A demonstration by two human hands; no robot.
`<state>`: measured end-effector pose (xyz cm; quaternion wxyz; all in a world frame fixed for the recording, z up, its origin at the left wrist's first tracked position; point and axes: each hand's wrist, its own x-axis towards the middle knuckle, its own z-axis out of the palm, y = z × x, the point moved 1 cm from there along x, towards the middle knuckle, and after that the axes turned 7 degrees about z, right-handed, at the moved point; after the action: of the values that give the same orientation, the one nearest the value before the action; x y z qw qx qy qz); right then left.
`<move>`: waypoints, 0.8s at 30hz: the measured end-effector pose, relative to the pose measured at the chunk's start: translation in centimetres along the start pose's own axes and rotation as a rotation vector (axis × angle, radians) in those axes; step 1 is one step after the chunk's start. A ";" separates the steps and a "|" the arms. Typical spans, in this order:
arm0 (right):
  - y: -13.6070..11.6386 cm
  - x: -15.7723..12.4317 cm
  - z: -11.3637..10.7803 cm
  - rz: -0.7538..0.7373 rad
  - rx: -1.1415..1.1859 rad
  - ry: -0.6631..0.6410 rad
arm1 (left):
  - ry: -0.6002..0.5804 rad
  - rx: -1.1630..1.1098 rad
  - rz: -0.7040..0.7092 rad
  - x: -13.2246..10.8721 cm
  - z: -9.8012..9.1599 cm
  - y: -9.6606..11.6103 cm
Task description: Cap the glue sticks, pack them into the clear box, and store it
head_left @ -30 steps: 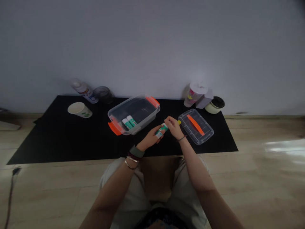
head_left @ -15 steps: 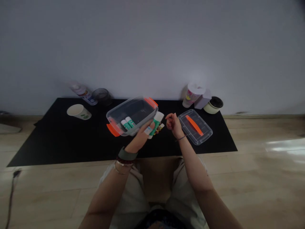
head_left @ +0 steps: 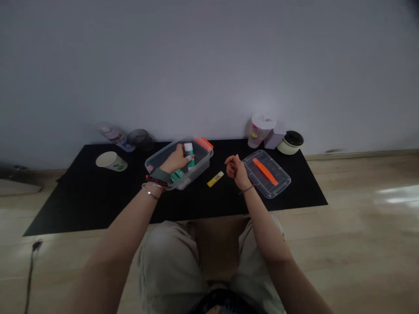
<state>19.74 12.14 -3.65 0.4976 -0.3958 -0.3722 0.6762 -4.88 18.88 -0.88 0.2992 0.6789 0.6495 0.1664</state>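
Note:
My left hand (head_left: 176,160) is inside the clear plastic box (head_left: 199,171), closed around a green glue stick (head_left: 189,162) with a white cap. Below the wrist, more green glue sticks (head_left: 177,175) lie in the box, partly covered by my hand. A yellow glue stick (head_left: 215,179) lies on the black table surface, between the box and my right hand (head_left: 236,170). That hand hovers with its fingers curled in and nothing visible in them, just left of the clear lid (head_left: 282,178) with its orange handle (head_left: 265,171).
A paper cup (head_left: 111,161), a spray can (head_left: 116,135) and a dark glass bowl (head_left: 140,140) stand at the left. Along the back right are a plastic cup (head_left: 259,132), a pale box (head_left: 275,136) and a cream pot with a black lid (head_left: 290,143). A wall rises behind.
My left hand has carried the green glue stick leftward into the box. The yellow glue stick, partly hidden behind that hand before, now shows fully on the table. My right hand has barely moved.

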 end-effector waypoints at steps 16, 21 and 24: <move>-0.2 -0.3 -0.1 -0.012 -0.025 -0.022 | -0.256 0.470 -0.066 1.8 2.1 -1.0; -0.1 -0.2 -0.3 -0.036 -0.029 -0.042 | -0.293 0.550 -0.169 2.2 2.2 -2.0; -0.1 -0.2 -0.2 -0.048 -0.029 -0.052 | -0.239 0.449 -0.181 2.3 2.4 -2.9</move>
<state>19.99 11.95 -3.55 0.4982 -0.3763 -0.4042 0.6684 -5.47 20.59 -4.86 0.2294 0.6824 0.6881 -0.0904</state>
